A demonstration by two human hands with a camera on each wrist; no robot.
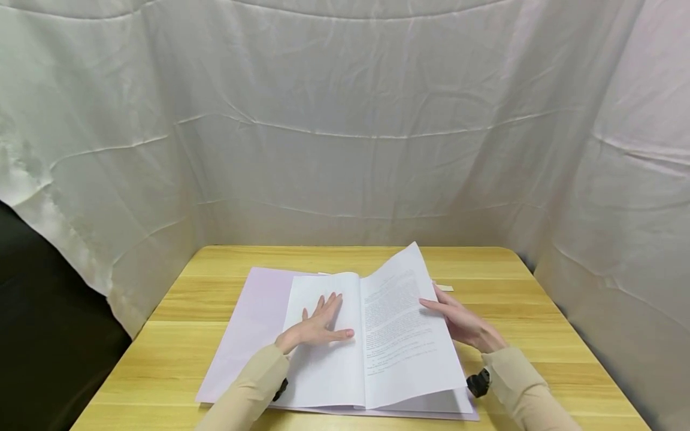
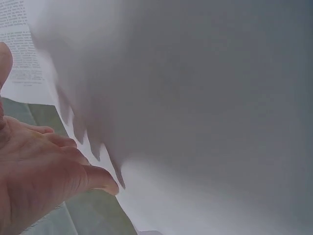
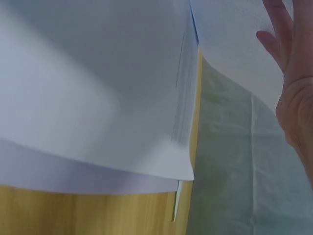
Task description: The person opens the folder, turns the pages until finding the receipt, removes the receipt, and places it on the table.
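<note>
A stack of white paper lies spread open on a lilac folder (image 1: 242,335). My left hand (image 1: 315,328) rests with spread fingers on the blank left page (image 1: 323,383). In the left wrist view, that hand (image 2: 46,166) shows beside a broad stretch of white paper (image 2: 205,122). The printed right-hand sheet (image 1: 401,335) is raised and curved, its top corner standing up. My right hand (image 1: 463,323) pinches its right edge, thumb in front and the other fingers mostly hidden behind. Below it, more paper (image 1: 431,402) lies on the folder.
The pile sits near the front of a wooden table (image 1: 162,341). A small white strip (image 1: 445,288) pokes out beyond the right sheet. Pale cloth (image 1: 377,167) hangs behind and at both sides, with a dark area (image 1: 48,335) at the left.
</note>
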